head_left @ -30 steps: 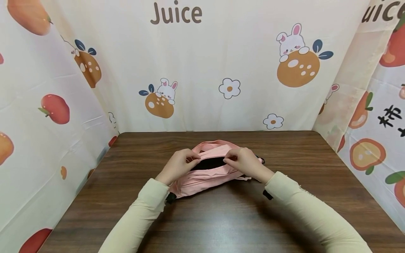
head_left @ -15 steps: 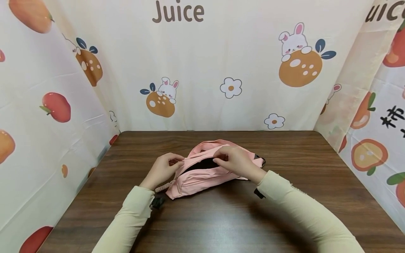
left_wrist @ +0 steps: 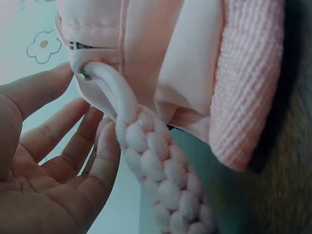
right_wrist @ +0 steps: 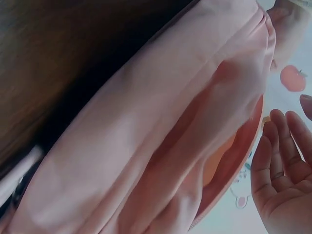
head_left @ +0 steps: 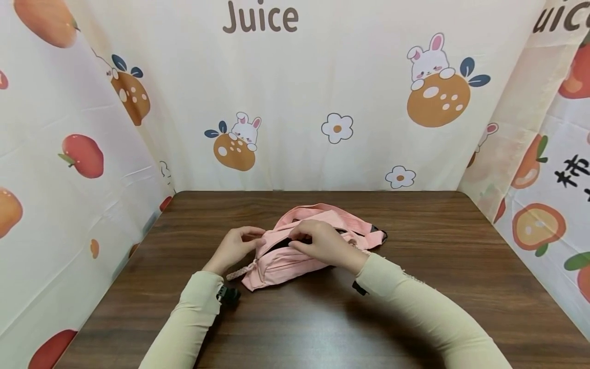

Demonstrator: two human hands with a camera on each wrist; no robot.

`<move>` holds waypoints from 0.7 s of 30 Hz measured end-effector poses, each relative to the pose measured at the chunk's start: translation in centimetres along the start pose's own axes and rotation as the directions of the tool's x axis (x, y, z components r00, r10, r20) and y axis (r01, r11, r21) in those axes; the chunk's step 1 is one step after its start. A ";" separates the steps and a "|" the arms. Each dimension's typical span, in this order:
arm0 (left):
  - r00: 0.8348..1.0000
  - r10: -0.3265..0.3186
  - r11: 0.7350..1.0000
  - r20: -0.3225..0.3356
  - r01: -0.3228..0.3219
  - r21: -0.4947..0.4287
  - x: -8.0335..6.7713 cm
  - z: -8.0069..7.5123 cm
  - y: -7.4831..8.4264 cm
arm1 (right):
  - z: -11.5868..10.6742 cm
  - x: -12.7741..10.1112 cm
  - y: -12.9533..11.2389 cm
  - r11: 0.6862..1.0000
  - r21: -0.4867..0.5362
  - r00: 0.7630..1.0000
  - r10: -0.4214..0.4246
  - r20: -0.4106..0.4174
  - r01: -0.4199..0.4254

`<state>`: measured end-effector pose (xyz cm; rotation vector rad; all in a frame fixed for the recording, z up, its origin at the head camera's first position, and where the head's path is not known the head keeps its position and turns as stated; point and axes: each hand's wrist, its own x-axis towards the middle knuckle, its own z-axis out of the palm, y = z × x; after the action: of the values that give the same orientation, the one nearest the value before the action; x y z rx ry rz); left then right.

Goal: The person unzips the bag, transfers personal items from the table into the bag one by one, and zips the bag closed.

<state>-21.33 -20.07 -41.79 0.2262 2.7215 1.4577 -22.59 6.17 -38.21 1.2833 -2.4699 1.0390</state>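
Note:
A pink waist bag (head_left: 295, 261) lies on the table, its zipped mouth partly parted over a dark inside (head_left: 279, 245). At the bag's left end my left hand (head_left: 236, 249) pinches the corner between thumb and fingers. Beside that hand, a braided pink cord (left_wrist: 161, 165) hangs from the zipper end in the left wrist view. My right hand (head_left: 324, 245) hovers over the middle of the opening, thumb and fingers apart. In the right wrist view its relaxed fingers (right_wrist: 292, 156) stand clear of the fabric. Whether its fingertips touch the bag's far edge is hard to tell.
The dark wooden table (head_left: 295, 328) extends in front and to both sides. Behind it hangs a printed curtain (head_left: 295, 102), with further curtains at left and right. The bag's strap (head_left: 318, 206) loops at the back, with a black buckle (head_left: 377, 229) at its right end.
My left hand has moved left, from the opening's edge to the bag's left end. My right hand has slid left along the opening, uncovering the right part of the bag.

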 end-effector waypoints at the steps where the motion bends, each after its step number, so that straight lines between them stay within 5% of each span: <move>1: 1.000 -0.004 1.000 -0.002 0.004 -0.003 0.1 0.0 0.0 | 0.2 0.1 -0.1 1.000 0.007 1.000 -0.013 0.002 0.013; 8: 1.000 -0.020 0.999 -0.014 0.020 -0.030 0.5 0.4 -0.4 | 1.4 0.6 -1.0 0.999 0.033 0.999 -0.035 0.026 0.034; 21: 0.998 -0.025 0.998 -0.062 0.021 -0.056 0.7 0.7 -0.9 | 3.8 1.9 -2.5 0.977 -0.141 0.983 -0.146 0.109 0.161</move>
<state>-22.05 -19.82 -42.92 0.1493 2.7177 1.5573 -21.21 1.54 -38.94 1.4817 -2.4180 0.7559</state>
